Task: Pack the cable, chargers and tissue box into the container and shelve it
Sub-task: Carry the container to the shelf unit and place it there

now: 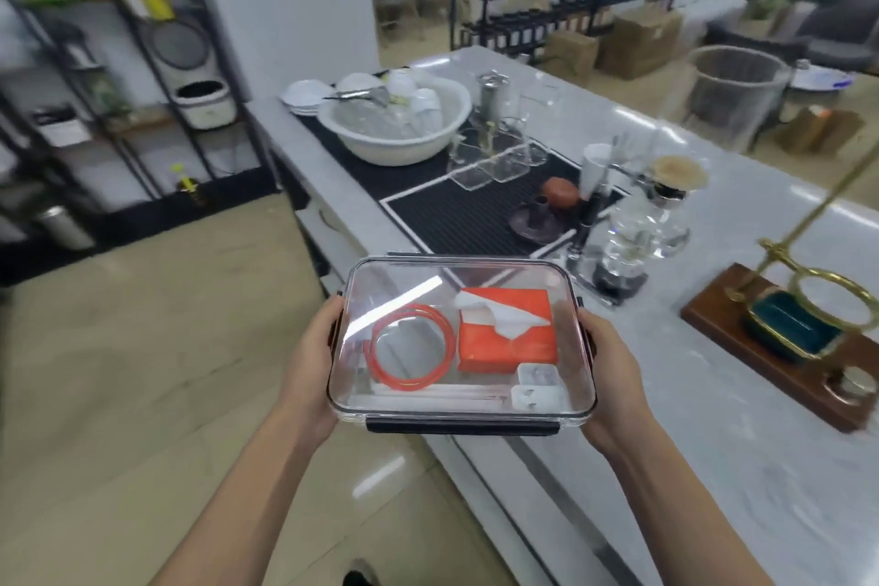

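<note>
I hold a clear plastic container [404, 274] with a closed lid and dark clips, level in front of me beside the counter edge. Inside it lie a coiled orange cable [408, 350] on the left, an orange tissue box [506, 340] with white tissue sticking out on the right, and two white chargers [537, 388] in the near right corner. My left hand [316, 357] grips the container's left side. My right hand [606, 371] grips its right side. A black metal shelf rack [142, 76] stands at the far left.
The white marble counter [713, 419] runs along my right with a black mat, a white basin of dishes [395, 119], glass cups, coffee glassware [637, 233] and a wooden tray with a brass stand [780, 347]. Tiled floor [142, 371] lies on the left. More racks and boxes stand behind.
</note>
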The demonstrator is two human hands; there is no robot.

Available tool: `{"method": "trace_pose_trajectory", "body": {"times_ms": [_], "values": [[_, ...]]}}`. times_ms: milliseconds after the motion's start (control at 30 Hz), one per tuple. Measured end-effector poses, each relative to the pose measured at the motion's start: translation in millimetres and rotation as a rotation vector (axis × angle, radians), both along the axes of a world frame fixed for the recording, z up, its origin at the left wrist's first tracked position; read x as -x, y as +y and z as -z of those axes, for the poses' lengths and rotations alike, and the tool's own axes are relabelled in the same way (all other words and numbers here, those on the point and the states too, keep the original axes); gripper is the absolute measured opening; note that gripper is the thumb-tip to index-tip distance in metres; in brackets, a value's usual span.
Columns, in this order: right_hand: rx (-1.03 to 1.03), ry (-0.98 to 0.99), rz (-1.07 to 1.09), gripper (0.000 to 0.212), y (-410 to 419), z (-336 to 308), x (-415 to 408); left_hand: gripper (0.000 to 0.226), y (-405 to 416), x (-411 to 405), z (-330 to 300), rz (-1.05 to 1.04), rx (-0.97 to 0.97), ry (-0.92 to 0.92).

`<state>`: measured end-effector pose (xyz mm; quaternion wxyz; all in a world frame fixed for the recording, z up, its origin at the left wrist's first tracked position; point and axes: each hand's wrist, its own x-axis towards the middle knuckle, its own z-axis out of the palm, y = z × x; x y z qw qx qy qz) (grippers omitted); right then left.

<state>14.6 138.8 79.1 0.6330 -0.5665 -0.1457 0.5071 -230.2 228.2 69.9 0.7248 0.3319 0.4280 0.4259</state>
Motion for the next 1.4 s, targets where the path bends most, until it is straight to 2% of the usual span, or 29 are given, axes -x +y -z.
{"method": "trace_pose_trajectory", "body": {"times_ms": [100,200,267,400,500,567,600,667,733,767,800,867,933,1000,1033,1100,1167,1267,1400], "values": [[-0.021,-0.037,-0.107,0.033,46.3,-1.2,43.9,0.042,19.3,51.8,-6.8,-0.114,-0.017,0.019],[-0.040,-0.031,-0.191,0.017,80.2,-2.6,76.6,0.046,34.9,86.4,-11.5,-0.151,-0.036,0.020],[-0.074,-0.068,-0.242,0.023,108.5,-0.6,103.6,0.050,50.4,115.9,-12.6,-0.204,-0.063,-0.008],[-0.124,-0.117,-0.319,0.034,155.1,-2.2,154.1,0.033,82.2,171.2,-12.1,-0.423,-0.062,0.020],[-0.147,-0.112,-0.386,0.040,189.1,-4.5,194.1,0.071,104.0,216.3,-11.3,-0.574,-0.050,0.002],[-0.164,-0.095,-0.434,0.041,215.1,-4.7,219.3,0.082,118.1,244.1,-12.2,-0.640,-0.057,-0.010],[-0.157,-0.085,-0.448,0.044,225.8,-5.5,229.5,0.078,124.1,254.3,-12.0,-0.663,-0.063,-0.018],[-0.161,-0.074,-0.456,0.053,248.4,-5.7,248.6,0.054,136.2,273.2,-10.9,-0.704,-0.073,-0.023],[-0.134,-0.064,-0.447,0.051,271.0,-4.3,266.9,0.030,150.7,294.2,-7.7,-0.741,-0.084,-0.010],[-0.128,-0.060,-0.439,0.055,284.9,-0.5,274.1,0.029,158.0,304.2,-6.7,-0.753,-0.081,0.003],[-0.123,-0.065,-0.456,0.057,296.5,-2.1,283.3,0.039,165.4,313.9,-5.8,-0.758,-0.074,0.016],[-0.149,-0.078,-0.524,0.043,325.2,-0.7,302.8,0.065,182.4,333.6,-6.0,-0.763,-0.077,0.017],[-0.180,-0.083,-0.573,0.038,350.2,1.0,318.9,0.071,198.3,346.4,-10.2,-0.776,-0.116,0.034],[-0.194,-0.050,-0.559,0.050,386.2,5.8,336.6,0.062,225.1,362.8,-10.7,-0.818,-0.134,0.041],[-0.208,-0.033,-0.551,0.048,403.8,9.1,342.5,0.053,238.7,369.7,-12.5,-0.839,-0.142,0.050],[-0.255,0.002,-0.581,0.032,436.4,8.4,356.5,0.040,266.9,380.6,-19.2,-0.866,-0.178,0.056],[-0.285,0.037,-0.640,0.034,471.8,6.2,369.9,0.038,300.3,392.8,-23.5,-0.876,-0.203,0.077],[-0.362,0.048,-0.745,0.048,522.7,0.9,388.7,0.035,349.4,407.3,-35.1,-0.896,-0.260,0.128],[-0.415,0.018,-0.791,0.049,596.4,-12.4,416.7,0.034,417.4,431.6,-49.4,-0.921,-0.278,0.159]]}}
